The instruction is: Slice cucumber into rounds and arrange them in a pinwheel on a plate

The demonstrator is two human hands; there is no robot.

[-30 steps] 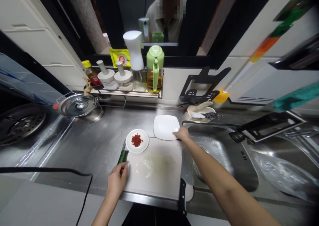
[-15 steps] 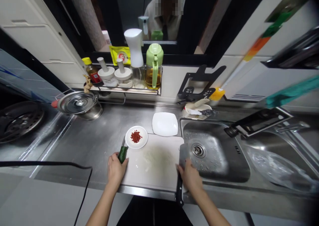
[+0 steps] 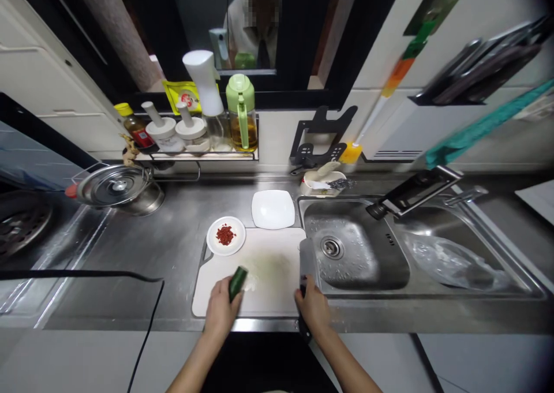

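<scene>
Two labelled items are being shown: bottle (image 3: 134, 126) (red label (image 3: 143, 138)), yellow packet (image 3: 178, 96) (red emblem (image 3: 187, 100)); print is being rendered too small to read. Dark green vegetable piece (image 3: 238, 282) is being gripped by left hand (image 3: 221, 309) above cutting board (image 3: 270, 298); fingers are being curled round its lower part, upper end being exposed past them. Knife (image 3: 307, 266) is being held by right hand (image 3: 315, 307), fingers being wrapped round its handle; blade is being positioned over board's right edge, beside sink (image 3: 357, 237). Red bits (image 3: 225, 235) are being carried by round plate (image 3: 213, 246).
</scene>
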